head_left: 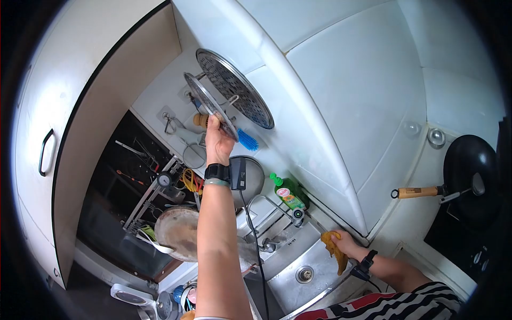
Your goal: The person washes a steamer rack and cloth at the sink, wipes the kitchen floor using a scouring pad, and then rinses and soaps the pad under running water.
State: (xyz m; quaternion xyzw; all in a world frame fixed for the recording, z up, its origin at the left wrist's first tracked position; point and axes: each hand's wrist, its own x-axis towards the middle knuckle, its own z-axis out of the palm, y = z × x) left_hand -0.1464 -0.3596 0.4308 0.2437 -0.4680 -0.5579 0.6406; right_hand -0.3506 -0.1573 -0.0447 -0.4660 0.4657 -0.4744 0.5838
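My left hand (216, 141) is raised to the tiled wall, fingers closed on the rim of a round metal disc (205, 101), seen nearly edge-on; whether it is a lid or a rack I cannot tell. Behind it a perforated metal steamer plate (234, 88) hangs on the wall. A blue bristled brush (247, 140) hangs just right of that hand. Low at the right, my right hand (349, 245) grips a yellow-brown cloth (335, 252) over the edge of the steel sink (290, 277).
A green dish soap bottle (289, 193) stands behind the faucet (296, 216). A black wok (469, 170) with a wooden handle sits on the right by the stove. A large round board (176, 232) leans at the left, below the white cabinet (80, 69). A black cable (253, 234) hangs from my left wrist.
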